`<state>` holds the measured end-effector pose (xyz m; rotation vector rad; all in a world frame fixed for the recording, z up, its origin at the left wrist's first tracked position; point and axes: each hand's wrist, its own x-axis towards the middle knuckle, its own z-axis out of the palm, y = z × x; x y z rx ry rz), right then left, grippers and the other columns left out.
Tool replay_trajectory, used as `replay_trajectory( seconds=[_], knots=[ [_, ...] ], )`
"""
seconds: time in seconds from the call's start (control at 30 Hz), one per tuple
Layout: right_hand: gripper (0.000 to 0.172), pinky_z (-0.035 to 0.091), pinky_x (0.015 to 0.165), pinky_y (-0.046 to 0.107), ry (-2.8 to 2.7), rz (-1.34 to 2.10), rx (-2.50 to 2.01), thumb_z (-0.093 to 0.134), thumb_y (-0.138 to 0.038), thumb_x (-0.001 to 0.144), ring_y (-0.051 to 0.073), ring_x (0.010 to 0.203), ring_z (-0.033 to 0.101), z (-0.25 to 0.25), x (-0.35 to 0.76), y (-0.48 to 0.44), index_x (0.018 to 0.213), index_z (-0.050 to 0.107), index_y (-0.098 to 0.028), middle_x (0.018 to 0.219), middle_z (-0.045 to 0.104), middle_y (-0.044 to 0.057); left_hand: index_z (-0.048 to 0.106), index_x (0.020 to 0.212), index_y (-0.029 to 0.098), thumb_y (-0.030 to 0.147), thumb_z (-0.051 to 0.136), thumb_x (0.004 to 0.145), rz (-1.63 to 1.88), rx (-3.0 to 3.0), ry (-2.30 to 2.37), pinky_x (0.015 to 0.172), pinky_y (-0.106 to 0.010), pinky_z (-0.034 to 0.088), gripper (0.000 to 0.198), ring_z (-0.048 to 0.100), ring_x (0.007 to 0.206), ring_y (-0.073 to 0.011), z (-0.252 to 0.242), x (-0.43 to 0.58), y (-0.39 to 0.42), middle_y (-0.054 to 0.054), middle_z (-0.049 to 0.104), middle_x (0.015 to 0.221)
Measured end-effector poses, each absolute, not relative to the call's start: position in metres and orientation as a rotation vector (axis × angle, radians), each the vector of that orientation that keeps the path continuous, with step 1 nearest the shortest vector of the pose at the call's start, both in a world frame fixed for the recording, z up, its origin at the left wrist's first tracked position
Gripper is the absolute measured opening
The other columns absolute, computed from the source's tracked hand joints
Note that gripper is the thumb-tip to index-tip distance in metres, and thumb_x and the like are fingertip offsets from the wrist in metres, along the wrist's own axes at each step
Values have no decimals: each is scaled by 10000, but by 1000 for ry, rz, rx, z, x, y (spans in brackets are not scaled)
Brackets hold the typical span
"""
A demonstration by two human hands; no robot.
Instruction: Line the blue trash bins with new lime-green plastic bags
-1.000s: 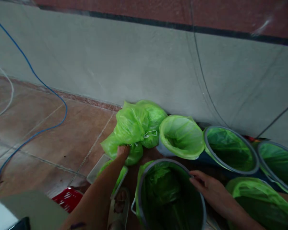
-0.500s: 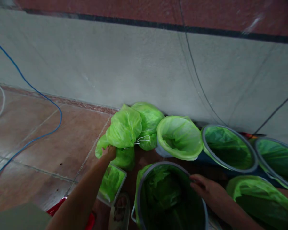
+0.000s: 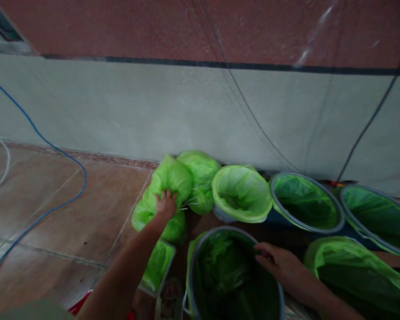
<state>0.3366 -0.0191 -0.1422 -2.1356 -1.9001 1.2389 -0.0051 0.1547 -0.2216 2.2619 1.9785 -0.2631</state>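
Note:
My left hand (image 3: pixel 166 205) rests with spread fingers on a puffed-up bright green trash bag (image 3: pixel 173 175), whose white drawstring sticks out to the right. A second green bag (image 3: pixel 200 171) leans against the wall behind it. At the near right, my right hand (image 3: pixel 275 260) has its fingers bent at the grey rim of a round trash bin (image 3: pixel 196 266), pinching its edge. This bin is lined with green plastic, and a crumpled green bag (image 3: pixel 230 266) lies inside. Below my left hand stands a small rectangular bin (image 3: pixel 158 266) with a green liner.
Along the wall (image 3: pixel 136 106) stand a white bin (image 3: pixel 242 195) with a green liner and two grey-rimmed lined bins (image 3: pixel 306 202). Another lined bin (image 3: pixel 356 271) is at the lower right. A blue cable (image 3: pixel 66 153) crosses the tiled floor (image 3: pixel 56 213). My sandalled foot (image 3: pixel 169 298) is beside the small bin.
My left hand has moved up from the lower left of the bags onto the upper bag, and its fingers have spread. My right hand stays at the bin rim. The view has tilted up slightly.

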Motion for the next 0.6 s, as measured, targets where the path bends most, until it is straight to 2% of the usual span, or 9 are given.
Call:
replay_trajectory(
  seconds=[0.07,0.17,0.3,0.37,0.4,0.43,0.5,0.6],
  knots=[
    [455,466,806,364,-1898,1235,-2125,403,-446,840,235,859,656,-145,337,-23,1127,629,-176,943,714,91,542,1349,155,208,574,796,-434,2108,2040,1073,-666,234,556,281,1392,-422,-239,-23,167,-194,392,1497],
    [438,465,791,362,-1892,1228,-2109,410,-442,842,231,838,655,-151,340,-27,1104,635,-173,936,711,88,572,1313,145,216,546,820,-463,2101,2015,1065,-675,231,499,309,1375,-414,-249,-41,177,-204,432,1462],
    [432,462,820,361,-1866,1240,-2112,417,-443,839,234,882,657,-152,342,-27,1101,635,-177,954,714,88,649,1196,95,122,473,831,-422,2130,2096,1057,-661,253,406,406,1304,-414,-237,-22,172,-233,520,1360],
    [434,463,831,353,-1850,1253,-2095,415,-451,843,230,899,657,-148,341,-25,1112,630,-188,977,715,84,659,1151,28,97,429,845,-306,2226,2176,1061,-653,247,389,410,1293,-437,-228,2,164,-273,516,1341],
    [434,466,826,350,-1845,1255,-2090,413,-455,845,228,893,658,-146,340,-24,1115,629,-192,976,715,81,633,1191,14,101,399,865,-258,2279,2168,1068,-655,233,411,386,1312,-439,-226,15,160,-280,483,1374],
    [433,468,814,347,-1842,1256,-2089,410,-458,847,226,877,659,-144,338,-23,1113,628,-195,965,715,78,596,1250,25,120,378,885,-214,2343,2118,1078,-649,224,436,348,1344,-430,-225,28,155,-270,429,1432],
    [432,471,791,344,-1839,1259,-2095,407,-460,847,223,850,657,-141,336,-22,1110,629,-199,939,714,73,524,1361,139,169,408,898,-155,2497,1882,1125,-597,207,478,270,1413,-367,-228,50,150,-176,320,1541],
    [429,469,780,339,-1841,1255,-2100,410,-457,853,218,839,653,-142,334,-24,1122,628,-202,929,711,69,535,1358,271,141,406,898,-207,2638,1403,1138,-586,208,495,230,1449,-312,-244,70,151,-78,284,1578]
  ],
)
